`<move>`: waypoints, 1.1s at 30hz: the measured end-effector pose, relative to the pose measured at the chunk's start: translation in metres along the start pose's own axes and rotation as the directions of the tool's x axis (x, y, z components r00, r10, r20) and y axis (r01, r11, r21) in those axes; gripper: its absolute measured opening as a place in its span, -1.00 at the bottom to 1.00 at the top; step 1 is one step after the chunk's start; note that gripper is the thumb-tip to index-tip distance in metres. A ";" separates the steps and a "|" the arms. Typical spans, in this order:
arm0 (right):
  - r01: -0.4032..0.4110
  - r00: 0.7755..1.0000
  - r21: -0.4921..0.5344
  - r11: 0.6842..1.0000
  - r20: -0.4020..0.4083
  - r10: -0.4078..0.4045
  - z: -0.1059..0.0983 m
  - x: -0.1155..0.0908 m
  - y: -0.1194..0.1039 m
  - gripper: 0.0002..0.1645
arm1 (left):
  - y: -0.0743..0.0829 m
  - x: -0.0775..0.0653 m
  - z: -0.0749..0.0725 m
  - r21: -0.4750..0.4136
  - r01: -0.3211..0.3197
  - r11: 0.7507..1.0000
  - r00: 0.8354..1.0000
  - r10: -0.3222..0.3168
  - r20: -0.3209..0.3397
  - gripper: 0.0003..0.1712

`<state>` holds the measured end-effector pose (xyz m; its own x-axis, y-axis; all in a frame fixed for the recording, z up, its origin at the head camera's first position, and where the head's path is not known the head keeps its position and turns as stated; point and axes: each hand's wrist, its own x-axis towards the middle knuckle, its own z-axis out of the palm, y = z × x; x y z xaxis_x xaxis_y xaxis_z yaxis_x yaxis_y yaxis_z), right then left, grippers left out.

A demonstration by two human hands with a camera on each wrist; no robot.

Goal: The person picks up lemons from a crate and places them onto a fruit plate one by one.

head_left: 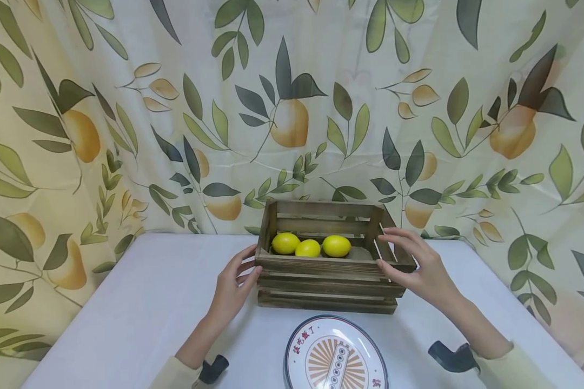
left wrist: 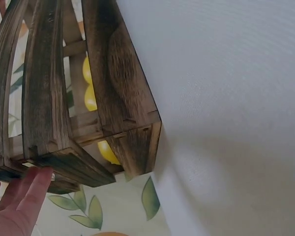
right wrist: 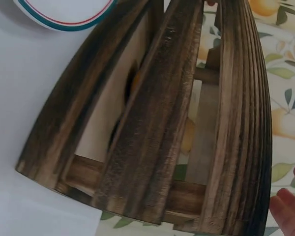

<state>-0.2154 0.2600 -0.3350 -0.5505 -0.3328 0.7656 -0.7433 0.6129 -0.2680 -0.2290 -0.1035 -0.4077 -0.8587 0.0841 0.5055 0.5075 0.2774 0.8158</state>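
A dark brown slatted wooden crate (head_left: 328, 281) stands on the white table with three yellow lemons (head_left: 337, 246) inside. My left hand (head_left: 233, 283) is at the crate's left end, its fingers along the side and its thumb by the front corner. In the left wrist view, the fingers (left wrist: 32, 196) lie nearly straight against the end slats. At the crate's right end is my right hand (head_left: 420, 265), fingers spread over the side rim and thumb near the front top slat. Only fingertips (right wrist: 285, 209) show by the top slat in the right wrist view.
A round white plate (head_left: 299, 373) with a dark rim, red characters and an orange ray pattern lies in front of the crate. The white table (head_left: 175, 281) reaches back to a curtain (head_left: 350, 162) printed with leaves and orange fruit, close behind the crate.
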 end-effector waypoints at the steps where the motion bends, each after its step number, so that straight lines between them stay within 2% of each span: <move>1: -0.001 1.000 -0.004 1.000 0.006 0.001 0.000 0.002 0.001 -0.34 | 0.000 0.000 0.000 -0.004 0.004 1.000 1.000 -0.004 0.001 -0.41; 10: -0.026 0.997 -0.051 0.998 0.070 0.030 0.000 0.032 0.006 -0.43 | 0.002 0.003 0.000 -0.040 0.054 0.998 0.998 -0.053 0.028 -0.43; 13: -0.016 0.992 -0.020 1.000 0.122 0.018 -0.002 0.042 0.007 -0.45 | 0.002 0.002 0.000 -0.040 0.061 0.997 0.998 -0.060 0.022 -0.44; 16: -0.011 0.978 0.049 0.999 0.209 0.000 -0.003 0.052 0.010 -0.45 | 0.002 0.002 0.000 -0.039 0.058 0.998 0.998 -0.057 0.018 -0.44; 20: -0.021 0.942 0.180 0.983 0.333 -0.041 -0.005 0.064 0.017 -0.46 | 0.002 0.001 0.000 -0.034 0.043 0.998 0.999 -0.043 0.016 -0.44; 23: -0.023 0.910 0.242 0.970 0.406 -0.079 -0.005 0.071 0.023 -0.48 | 0.001 0.001 0.000 -0.031 0.040 0.999 0.999 -0.039 0.015 -0.43; 27: -0.052 0.858 0.264 0.963 0.506 -0.093 -0.004 0.077 0.028 -0.53 | 0.000 0.000 0.000 -0.027 0.039 0.999 0.999 -0.039 0.016 -0.43; 33: -0.145 0.777 0.245 0.958 0.628 -0.043 -0.002 0.083 0.033 -0.61 | -0.001 0.000 0.000 -0.017 0.032 0.999 0.999 -0.032 0.026 -0.43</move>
<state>-0.2851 0.2541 -0.2787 -0.6347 -0.7347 0.2395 -0.7256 0.4600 -0.5118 -0.2296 -0.1035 -0.4084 -0.8759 0.0997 0.4721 0.4808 0.2638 0.8362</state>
